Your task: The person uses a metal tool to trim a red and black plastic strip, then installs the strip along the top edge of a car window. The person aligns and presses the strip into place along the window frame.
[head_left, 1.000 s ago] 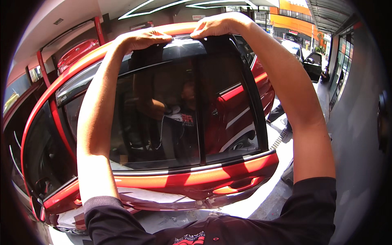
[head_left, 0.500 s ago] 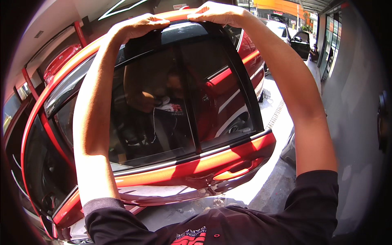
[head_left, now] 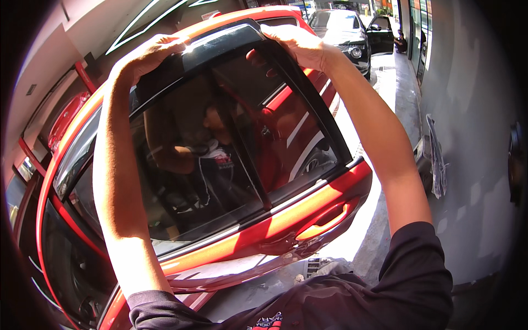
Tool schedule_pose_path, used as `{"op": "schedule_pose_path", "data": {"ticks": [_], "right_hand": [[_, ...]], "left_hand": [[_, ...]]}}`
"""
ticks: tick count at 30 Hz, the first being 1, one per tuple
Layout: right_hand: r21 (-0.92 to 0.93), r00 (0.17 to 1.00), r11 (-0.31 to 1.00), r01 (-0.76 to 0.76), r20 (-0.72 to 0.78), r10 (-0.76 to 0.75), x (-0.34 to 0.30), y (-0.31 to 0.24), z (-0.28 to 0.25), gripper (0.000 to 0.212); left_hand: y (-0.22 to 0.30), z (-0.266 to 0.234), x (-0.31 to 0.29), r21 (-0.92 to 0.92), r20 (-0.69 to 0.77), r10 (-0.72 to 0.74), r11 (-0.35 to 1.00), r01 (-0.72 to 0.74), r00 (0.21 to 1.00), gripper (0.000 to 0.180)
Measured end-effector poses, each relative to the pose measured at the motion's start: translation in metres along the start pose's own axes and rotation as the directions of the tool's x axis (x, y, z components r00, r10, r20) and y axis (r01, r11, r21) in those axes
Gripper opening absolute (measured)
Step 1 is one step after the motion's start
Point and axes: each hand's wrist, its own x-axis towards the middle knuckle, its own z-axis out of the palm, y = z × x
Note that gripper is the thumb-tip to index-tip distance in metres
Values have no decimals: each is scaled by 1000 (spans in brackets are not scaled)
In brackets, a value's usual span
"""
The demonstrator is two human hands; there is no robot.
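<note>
A red car's door stands in front of me, with a dark glass window inside a black frame. My left hand grips the frame's top edge toward the left, its fingers partly hidden behind it. Round the upper right corner of the same frame wraps my right hand; its fingertips show dimly through the glass. Below the window, the red door handle is untouched. My arms and dark shirt reflect in the glass.
The red car's roof runs behind the door. Farther off at the right, a dark car has a door standing open, and a person is low beside it. A grey wall rises at my right, with folded sheets near it.
My right hand has shifted from the top edge to the upper right corner, its fingers now behind the glass. My left hand still holds the top edge. The view has tilted and turned slightly right.
</note>
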Motion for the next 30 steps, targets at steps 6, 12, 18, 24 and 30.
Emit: {"op": "schedule_pose_path", "data": {"ticks": [6, 12, 18, 24, 30], "right_hand": [[272, 993, 961, 54, -120, -21, -13, 8, 25, 41], [18, 948, 948, 317, -13, -317, 7, 41, -9, 59], [245, 786, 762, 599, 3, -618, 18, 76, -31, 59], [122, 911, 903, 413, -34, -412, 11, 52, -13, 46], [451, 901, 804, 387, -1, -433, 16, 62, -17, 41]], "left_hand": [[35, 10, 32, -87, 206, -111, 988, 131, 972, 71], [62, 35, 55, -121, 178, -11, 992, 33, 984, 56], [99, 46, 49, -134, 116, -90, 985, 105, 989, 41], [117, 87, 29, -35, -343, 109, 991, -129, 933, 14], [143, 116, 21, 226, -430, 148, 973, -53, 890, 26]]}}
